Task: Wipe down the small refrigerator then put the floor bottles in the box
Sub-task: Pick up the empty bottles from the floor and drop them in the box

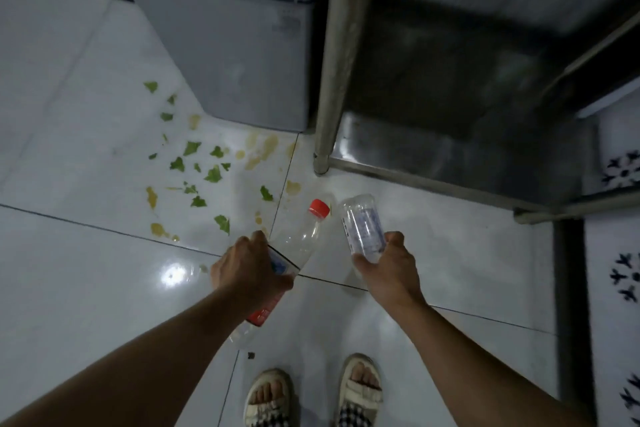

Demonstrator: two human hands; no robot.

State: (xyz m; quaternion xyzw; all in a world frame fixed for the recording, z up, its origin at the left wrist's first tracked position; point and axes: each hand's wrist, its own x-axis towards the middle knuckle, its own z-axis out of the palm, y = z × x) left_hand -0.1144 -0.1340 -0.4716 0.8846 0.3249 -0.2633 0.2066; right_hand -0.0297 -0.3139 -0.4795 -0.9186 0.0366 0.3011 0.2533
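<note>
- My left hand (247, 270) is closed around a clear bottle with a red cap (301, 236). I hold it near its middle, up off the floor.
- This bottle is long and tilted. Its red cap points up and away from me, toward the fridge, and its bottom end points back at my feet.
- It looks empty inside. A red and white label shows under my hand.
- My right hand (386, 265) is closed around a second clear bottle (363, 227). My grip is on its lower end.
- The second bottle points away from me too, leaning a bit to the left. I cannot see a cap on the far end. It also looks empty, with a label that has blue marks.
- The two bottles are just beside each other, with the red cap near the far end of the second one. They do not touch.
- Below them is the white tile floor (86, 270). Green leaf bits (192, 147) and yellow spots (263, 149) lie on it to the left.
- The small grey fridge (225, 45) stands past the mess.
- Right of the fridge is a metal bench with a round leg (341, 55) and a low shelf (450, 156).
- My feet in sandals (360, 388) are at the bottom.
</note>
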